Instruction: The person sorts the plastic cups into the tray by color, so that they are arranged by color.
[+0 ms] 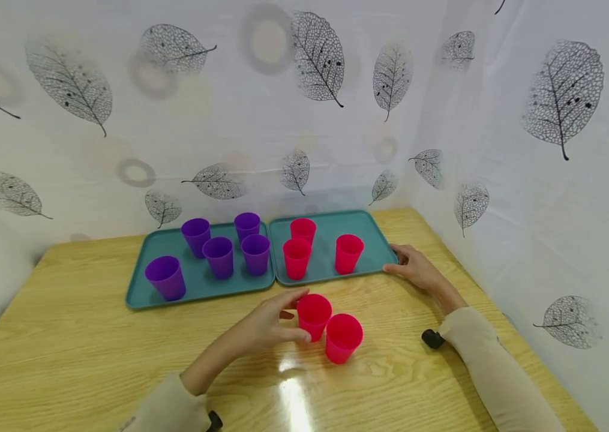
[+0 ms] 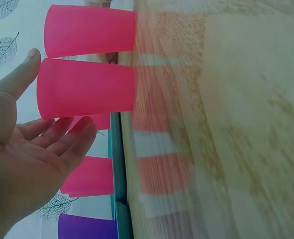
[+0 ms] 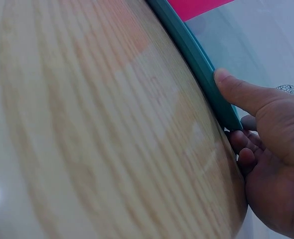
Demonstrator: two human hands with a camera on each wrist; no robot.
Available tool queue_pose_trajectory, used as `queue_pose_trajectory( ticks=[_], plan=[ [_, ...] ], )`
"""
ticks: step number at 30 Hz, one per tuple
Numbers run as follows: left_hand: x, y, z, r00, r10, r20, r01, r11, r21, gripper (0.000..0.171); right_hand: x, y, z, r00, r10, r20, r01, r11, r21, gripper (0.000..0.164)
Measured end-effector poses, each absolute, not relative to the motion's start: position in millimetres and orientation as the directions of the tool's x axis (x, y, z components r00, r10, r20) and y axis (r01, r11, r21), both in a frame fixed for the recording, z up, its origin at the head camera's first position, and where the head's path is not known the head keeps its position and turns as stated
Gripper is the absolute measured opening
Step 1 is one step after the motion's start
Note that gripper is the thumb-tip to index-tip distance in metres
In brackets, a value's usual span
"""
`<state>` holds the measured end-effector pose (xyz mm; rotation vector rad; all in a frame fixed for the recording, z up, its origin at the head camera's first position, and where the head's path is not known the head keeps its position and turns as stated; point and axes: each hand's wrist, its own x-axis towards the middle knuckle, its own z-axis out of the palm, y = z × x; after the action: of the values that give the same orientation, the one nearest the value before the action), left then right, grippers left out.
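Observation:
Two red cups stand upright close together on the table: the left one [image 1: 313, 318] and the right one [image 1: 344, 339]. My left hand [image 1: 274, 321] is beside the left cup, thumb at its near side and fingers toward its far side. In the left wrist view the fingers [image 2: 79, 137] are loosely spread just by the cup wall [image 2: 87, 87]. My right hand [image 1: 417, 267] grips the near right corner of the right teal tray [image 1: 377, 249], thumb over the rim and fingers curled below it. Three red cups [image 1: 348, 254] stand upright on this tray.
Against it on the left lies another teal tray [image 1: 144, 288] holding several purple cups [image 1: 166, 279]. Both trays lie on the wooden table [image 1: 66, 360] near the back. White leaf-patterned sheeting [image 1: 218, 120] hangs behind and along the right side.

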<state>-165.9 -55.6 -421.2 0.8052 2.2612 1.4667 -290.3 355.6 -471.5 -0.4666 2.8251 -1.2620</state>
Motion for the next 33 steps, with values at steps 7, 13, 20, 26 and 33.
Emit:
queue_pose_trajectory(
  ticks=[7,13,20,26,33],
  plan=[
    [-167.0,-50.9,-424.6,-0.803,0.595,0.029,0.252,0.295,0.922,0.082,-291.7,356.4,-474.2,-0.956,-0.276,0.103,-0.26,0.626,-0.735,0.071],
    [-168.2,-47.9,-427.2,-0.804,0.594,0.023,0.231,0.277,0.933,0.08,-292.1,356.6,-474.3,-0.958,-0.271,0.093,-0.249,0.629,-0.737,0.073],
    [-168.4,-46.0,-427.6,-0.811,0.584,0.026,0.236,0.287,0.928,0.074,-288.9,353.3,-471.3,-0.96,-0.266,0.087,-0.243,0.639,-0.73,0.071],
    [-168.5,-44.4,-427.1,-0.82,0.572,0.026,0.222,0.276,0.935,0.07,-273.0,339.3,-447.2,-0.958,-0.274,0.085,-0.245,0.627,-0.739,0.068],
    [-170.0,-43.5,-427.7,-0.828,0.558,0.044,0.236,0.278,0.931,0.067,-264.6,333.0,-433.5,-0.959,-0.275,0.076,-0.239,0.632,-0.737,0.066]
  ],
)
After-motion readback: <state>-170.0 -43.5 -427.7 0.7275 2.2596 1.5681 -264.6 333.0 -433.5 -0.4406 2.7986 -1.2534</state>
